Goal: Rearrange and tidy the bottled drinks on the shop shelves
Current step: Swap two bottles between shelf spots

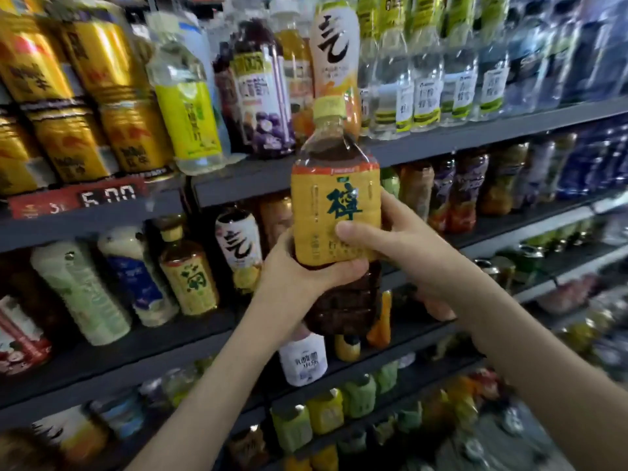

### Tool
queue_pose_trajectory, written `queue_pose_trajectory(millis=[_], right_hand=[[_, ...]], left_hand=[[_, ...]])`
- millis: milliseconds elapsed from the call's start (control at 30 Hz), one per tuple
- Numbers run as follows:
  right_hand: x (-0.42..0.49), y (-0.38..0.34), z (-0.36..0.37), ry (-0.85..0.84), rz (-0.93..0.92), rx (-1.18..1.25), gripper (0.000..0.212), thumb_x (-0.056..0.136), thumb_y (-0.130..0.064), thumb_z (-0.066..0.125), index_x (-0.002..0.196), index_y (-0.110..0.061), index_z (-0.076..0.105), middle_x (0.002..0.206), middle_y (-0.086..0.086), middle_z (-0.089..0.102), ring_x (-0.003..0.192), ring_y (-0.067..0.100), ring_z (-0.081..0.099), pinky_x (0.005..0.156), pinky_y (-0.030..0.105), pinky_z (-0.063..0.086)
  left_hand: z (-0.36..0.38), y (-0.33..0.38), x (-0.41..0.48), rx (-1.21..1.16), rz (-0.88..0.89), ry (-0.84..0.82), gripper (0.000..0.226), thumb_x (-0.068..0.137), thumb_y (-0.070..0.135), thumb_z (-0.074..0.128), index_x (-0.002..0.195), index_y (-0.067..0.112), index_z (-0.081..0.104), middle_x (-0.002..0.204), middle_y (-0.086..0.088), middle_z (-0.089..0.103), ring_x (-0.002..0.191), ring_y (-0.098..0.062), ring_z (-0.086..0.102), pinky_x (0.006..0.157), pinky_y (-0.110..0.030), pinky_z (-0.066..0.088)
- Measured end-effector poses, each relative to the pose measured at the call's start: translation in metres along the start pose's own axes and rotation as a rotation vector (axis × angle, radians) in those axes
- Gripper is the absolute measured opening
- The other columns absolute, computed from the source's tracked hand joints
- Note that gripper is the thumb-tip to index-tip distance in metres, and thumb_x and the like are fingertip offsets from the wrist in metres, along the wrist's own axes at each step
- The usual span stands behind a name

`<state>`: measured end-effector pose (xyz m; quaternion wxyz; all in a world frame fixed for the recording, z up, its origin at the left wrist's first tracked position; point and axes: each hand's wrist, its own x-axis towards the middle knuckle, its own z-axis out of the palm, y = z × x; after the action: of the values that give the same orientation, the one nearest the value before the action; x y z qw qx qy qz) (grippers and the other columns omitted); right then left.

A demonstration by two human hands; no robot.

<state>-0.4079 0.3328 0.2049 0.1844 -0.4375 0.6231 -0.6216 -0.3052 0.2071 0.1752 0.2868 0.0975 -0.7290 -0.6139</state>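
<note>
- Two bare forearms reach up from the bottom edge of the view, and both hands hold one large tea bottle (334, 198).
- The left hand (292, 277) grips the bottle from the left, its fingers curled round the front just under the yellow label.
- The right hand (401, 246) clamps it from the right, with the thumb pressed flat on the label's front and the fingers wrapped behind.
- The tea bottle is upright and held in the air in front of the shelves. It has dark liquid, a yellow cap and a green character on its label.
- Its cap overlaps the front edge of the upper shelf (475, 137), and its base reaches down to the front edge of the middle shelf (170, 338).
- On the middle shelf, left of the hands, stands a small yellow-labelled bottle (188, 273); below the hands is a white bottle (302, 362).
- On the upper shelf, gold cans (102, 79) fill the left end above a price tag (78, 198) on the edge.
- Beside them are a lemon-labelled bottle (185, 107), a grape-labelled bottle (261, 96) and a tall orange-and-white bottle (336, 49).
- Clear bottles (424, 79) run toward the right end, which is blurred.
</note>
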Motion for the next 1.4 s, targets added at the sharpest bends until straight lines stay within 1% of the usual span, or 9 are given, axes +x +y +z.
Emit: queue_pose_trajectory(millis=[167, 333, 433, 667, 833, 1033, 1133, 1267, 1400], right_hand=[[-0.051, 0.029, -0.053, 0.139, 0.086, 0.019, 0.062, 0.073, -0.033, 0.079, 0.128, -0.023, 0.051, 0.114, -0.002, 0.07, 0.103, 0.014, 0.068, 0.088, 0.034, 0.055], [-0.119, 0.052, -0.126, 0.184, 0.157, -0.038, 0.064, 0.067, -0.038, 0.08, 0.124, -0.031, 0.052, 0.112, -0.005, 0.07, 0.102, 0.013, 0.068, 0.085, 0.032, 0.056], [-0.164, 0.065, -0.184, 0.22, 0.218, -0.018, 0.058, 0.069, -0.036, 0.078, 0.121, -0.031, 0.053, 0.111, -0.005, 0.071, 0.102, 0.014, 0.068, 0.087, 0.032, 0.056], [-0.253, 0.092, -0.314, 0.303, 0.336, 0.026, 0.049, 0.076, -0.035, 0.076, 0.119, -0.034, 0.054, 0.108, -0.01, 0.072, 0.1, 0.011, 0.069, 0.082, 0.025, 0.055], [-0.273, 0.116, -0.382, 0.405, 0.443, -0.105, 0.047, 0.074, -0.051, 0.071, 0.116, -0.037, 0.057, 0.106, -0.014, 0.071, 0.098, 0.005, 0.067, 0.092, 0.032, 0.054], [-0.248, 0.153, -0.459, 0.624, 0.448, -0.334, 0.065, 0.063, -0.054, 0.08, 0.112, -0.033, 0.043, 0.103, -0.018, 0.058, 0.093, -0.003, 0.058, 0.074, 0.018, 0.051], [-0.226, 0.177, -0.508, 0.703, 0.492, -0.364, 0.075, 0.062, -0.05, 0.083, 0.114, -0.032, 0.033, 0.101, -0.022, 0.05, 0.089, -0.005, 0.052, 0.071, 0.014, 0.043], [-0.209, 0.204, -0.582, 0.85, 0.573, -0.296, 0.081, 0.062, -0.044, 0.086, 0.121, -0.019, 0.038, 0.107, -0.011, 0.052, 0.101, 0.011, 0.052, 0.081, 0.025, 0.045], [-0.201, 0.229, -0.654, 0.939, 0.566, -0.203, 0.086, 0.06, -0.038, 0.089, 0.122, -0.015, 0.034, 0.112, -0.006, 0.052, 0.106, 0.013, 0.054, 0.087, 0.029, 0.048]], left_hand=[[0.052, -0.015, 0.0, -0.069, -0.113, -0.3, 0.059, 0.053, 0.029, 0.086, 0.108, 0.031, 0.063, 0.106, 0.004, 0.072, 0.1, -0.016, 0.068, 0.089, -0.037, 0.049], [0.135, -0.025, -0.004, 0.023, -0.134, -0.498, 0.069, 0.049, 0.045, 0.08, 0.112, 0.028, 0.06, 0.105, 0.012, 0.071, 0.097, -0.008, 0.067, 0.075, -0.021, 0.054], [0.21, -0.038, -0.016, 0.019, -0.169, -0.513, 0.076, 0.044, 0.048, 0.08, 0.114, 0.023, 0.062, 0.105, 0.009, 0.072, 0.097, -0.01, 0.067, 0.074, -0.021, 0.053], [0.379, -0.057, -0.036, -0.028, -0.25, -0.575, 0.054, 0.058, 0.029, 0.087, 0.107, 0.022, 0.065, 0.089, 0.007, 0.073, 0.077, -0.004, 0.069, 0.064, -0.015, 0.05], [0.464, -0.08, -0.023, 0.021, -0.337, -0.459, 0.066, 0.038, 0.052, 0.079, 0.099, 0.032, 0.066, 0.094, 0.008, 0.074, 0.091, -0.014, 0.07, 0.085, -0.038, 0.055], [0.55, -0.105, 0.035, 0.342, -0.181, -0.421, 0.052, 0.039, 0.071, 0.067, 0.086, 0.051, 0.054, 0.088, 0.024, 0.066, 0.091, -0.003, 0.063, 0.081, -0.028, 0.053], [0.603, -0.124, 0.069, 0.468, -0.096, -0.44, 0.059, 0.047, 0.071, 0.07, 0.098, 0.05, 0.05, 0.092, 0.017, 0.065, 0.093, -0.013, 0.063, 0.082, -0.036, 0.053], [0.675, -0.132, 0.11, 0.546, -0.05, -0.487, 0.073, 0.062, 0.058, 0.077, 0.124, 0.037, 0.043, 0.087, 0.019, 0.053, 0.09, -0.012, 0.058, 0.071, -0.025, 0.04], [0.744, -0.14, 0.146, 0.549, 0.0, -0.52, 0.082, 0.065, 0.052, 0.077, 0.134, 0.034, 0.038, 0.114, 0.006, 0.063, 0.106, -0.021, 0.06, 0.074, -0.026, 0.04]])
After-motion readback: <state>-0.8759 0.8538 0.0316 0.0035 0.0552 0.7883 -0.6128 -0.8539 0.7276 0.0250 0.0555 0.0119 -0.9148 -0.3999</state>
